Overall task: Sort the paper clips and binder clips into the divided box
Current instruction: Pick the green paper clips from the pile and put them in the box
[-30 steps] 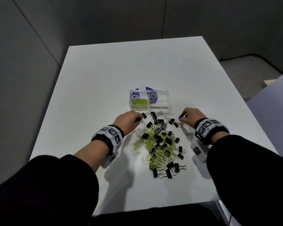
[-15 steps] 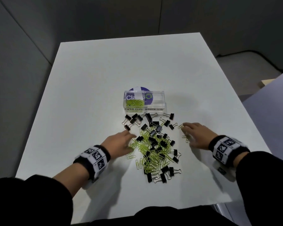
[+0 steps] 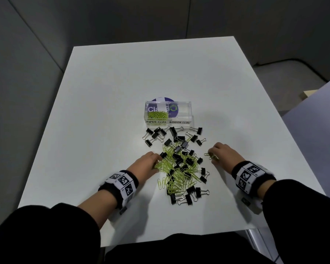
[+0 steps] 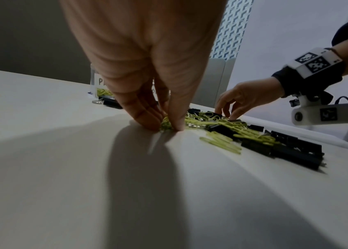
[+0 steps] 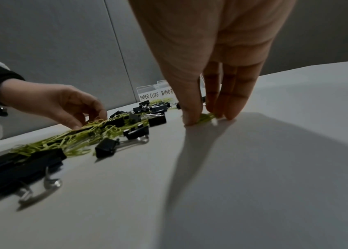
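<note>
Head view: left hand and right hand each pinch green paper clips off the worktop; interlinked clips may drag binder clips along.

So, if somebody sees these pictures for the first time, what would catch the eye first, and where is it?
First the tangled pile of green paper clips and black binder clips in the middle of the white table. Behind it stands the clear divided box: green clips lie in the PAPER CLIPS side, and the BINDER CLIPS side looks empty. The left hand pinches clips at the pile's left edge, and the right hand pinches a few green ones to its right.
</note>
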`<state>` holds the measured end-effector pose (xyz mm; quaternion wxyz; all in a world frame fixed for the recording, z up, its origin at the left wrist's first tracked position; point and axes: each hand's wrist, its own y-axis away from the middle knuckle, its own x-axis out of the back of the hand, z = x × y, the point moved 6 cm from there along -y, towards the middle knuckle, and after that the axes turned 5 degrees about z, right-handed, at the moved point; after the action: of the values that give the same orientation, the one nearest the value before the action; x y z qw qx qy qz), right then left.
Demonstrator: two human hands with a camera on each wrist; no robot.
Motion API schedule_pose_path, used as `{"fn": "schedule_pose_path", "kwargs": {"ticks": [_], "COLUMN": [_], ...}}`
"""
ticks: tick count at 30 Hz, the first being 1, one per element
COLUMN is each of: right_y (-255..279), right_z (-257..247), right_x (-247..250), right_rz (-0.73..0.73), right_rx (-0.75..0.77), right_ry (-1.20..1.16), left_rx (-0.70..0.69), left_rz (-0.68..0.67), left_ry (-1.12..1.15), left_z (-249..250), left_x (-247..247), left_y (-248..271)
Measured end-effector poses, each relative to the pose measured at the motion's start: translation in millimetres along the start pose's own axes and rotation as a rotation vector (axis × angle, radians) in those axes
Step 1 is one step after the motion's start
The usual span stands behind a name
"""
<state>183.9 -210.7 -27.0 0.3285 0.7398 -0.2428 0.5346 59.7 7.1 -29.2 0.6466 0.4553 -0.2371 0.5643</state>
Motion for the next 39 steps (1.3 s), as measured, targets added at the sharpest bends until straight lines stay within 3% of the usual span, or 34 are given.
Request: {"fn": "schedule_pose_path", "kwargs": {"ticks": [9,14,18,21,23,27,32,39], "right_y": [-1.2,8.6,4.3,2.8,4.3,8.4,3.9,-10.5], "right_z": [5.6,19.7,2.4,-8.7,-14.5,-14.5,-15.4,-27.9], "right_x": [4.6,2.9,9.4,14.8,11.7,5.9,0.5,4.2], "right_rz": [-0.117,-0.154,-0.082,-0.034,-0.072,-0.102,-0.121,-0.136], "right_rx": [0.016,-0.049,0.064,0.233,0.346,0.404,0.356,0.228], "right_ry": [-0.012,-0.011,0.029,0.086,0.143,0.213,0.254,0.235], "left_rx": [0.011,0.040,0.038,0.042,0.049,0.034,0.015,0.042], "left_rz": [-0.015,0.022,0.047,0.051,0.052,0.099,0.159,0.066], "left_ry": [0.000,-0.033,-0.061,-0.086,-0.102,-0.131,-0.139,-0.125], "left_z": [4.1,6.4,10.7,12.5,13.7,17.1,18.4,12.8], "left_x": [-0.4,-1.3,-0.5,0.5,0.0,-0.6,0.1,6.5], "left_y": [-3.4,-1.7,-1.4,-1.0,0.6,5.7,7.2,-3.4]}}
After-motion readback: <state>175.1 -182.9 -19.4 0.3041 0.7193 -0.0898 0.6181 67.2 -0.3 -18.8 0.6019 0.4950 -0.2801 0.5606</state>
